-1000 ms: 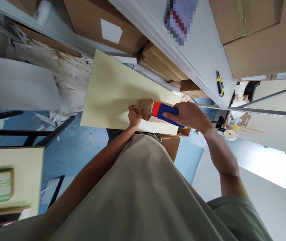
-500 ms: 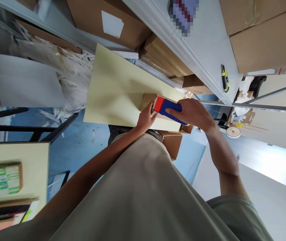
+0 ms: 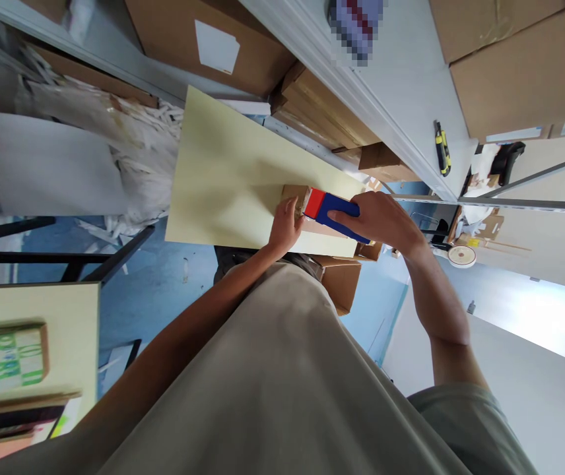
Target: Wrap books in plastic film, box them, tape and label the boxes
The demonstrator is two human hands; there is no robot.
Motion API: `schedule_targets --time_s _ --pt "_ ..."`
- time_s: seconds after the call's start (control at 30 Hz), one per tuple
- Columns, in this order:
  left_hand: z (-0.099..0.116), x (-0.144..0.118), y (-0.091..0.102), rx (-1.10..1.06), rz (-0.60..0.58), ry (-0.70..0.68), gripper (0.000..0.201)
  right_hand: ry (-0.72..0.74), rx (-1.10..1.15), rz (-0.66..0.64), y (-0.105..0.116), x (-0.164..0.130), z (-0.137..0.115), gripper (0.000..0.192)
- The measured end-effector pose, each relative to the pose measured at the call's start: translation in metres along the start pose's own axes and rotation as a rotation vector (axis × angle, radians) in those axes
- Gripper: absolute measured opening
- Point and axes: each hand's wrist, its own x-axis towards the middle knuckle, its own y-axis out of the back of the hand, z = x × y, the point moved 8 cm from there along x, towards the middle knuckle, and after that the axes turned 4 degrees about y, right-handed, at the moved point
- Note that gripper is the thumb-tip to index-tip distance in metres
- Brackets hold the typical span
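A small brown cardboard box (image 3: 293, 196) lies on a pale yellow table (image 3: 223, 178). My left hand (image 3: 285, 227) presses against the box's near side. My right hand (image 3: 381, 221) grips a tape dispenser (image 3: 329, 211) with a blue handle and a red head. The red head rests on top of the box. Most of the box is hidden under the dispenser and my hands. My grey-green shirt fills the lower part of the view.
Large cardboard boxes (image 3: 203, 39) stand on grey shelving behind the table. A yellow-black utility knife (image 3: 441, 148) lies on a grey shelf (image 3: 401, 99). White packing scraps (image 3: 129, 145) pile at left. Another yellow table (image 3: 69, 330) holds a green-printed box (image 3: 2, 363). A tape roll (image 3: 461, 256) lies at right.
My left hand has slid from the box's far end back to its near side, beside the dispenser's red head. The right hand and dispenser stay on the box; the view shifted slightly.
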Motion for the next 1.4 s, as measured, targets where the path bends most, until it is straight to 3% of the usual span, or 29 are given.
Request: schedule_targets --time_s 0.17,0.27,0.37,0.53,0.83,1.03,1.27,1.4 --pt "0.012 0.026 0.003 -0.006 -0.167 -0.080 0.082 0.021 -0.019 -0.007 -0.002 -0.005 0.000 0.068" --pt "0.017 0.044 0.005 0.085 -0.315 -0.144 0.070 0.038 -0.002 -0.011 -0.005 -0.007 0.003 0.071" --pt "0.023 0.054 0.008 0.185 -0.381 -0.182 0.053 0.047 0.007 0.004 -0.007 -0.006 0.005 0.071" --pt "0.029 0.056 0.012 0.252 -0.382 -0.188 0.052 0.032 -0.007 0.015 -0.008 -0.001 0.018 0.071" --pt "0.021 0.051 0.015 0.234 -0.356 -0.170 0.062 0.046 0.025 -0.046 -0.018 0.015 0.067 0.071" --pt "0.015 0.055 0.015 0.235 -0.370 -0.118 0.079 0.107 0.025 -0.082 -0.034 0.028 0.091 0.079" --pt "0.016 0.052 0.027 0.351 -0.367 -0.132 0.075 0.159 0.058 -0.166 -0.058 0.056 0.126 0.085" --pt "0.017 0.046 0.033 0.413 -0.378 -0.124 0.076 0.275 0.122 -0.162 -0.073 0.071 0.140 0.082"
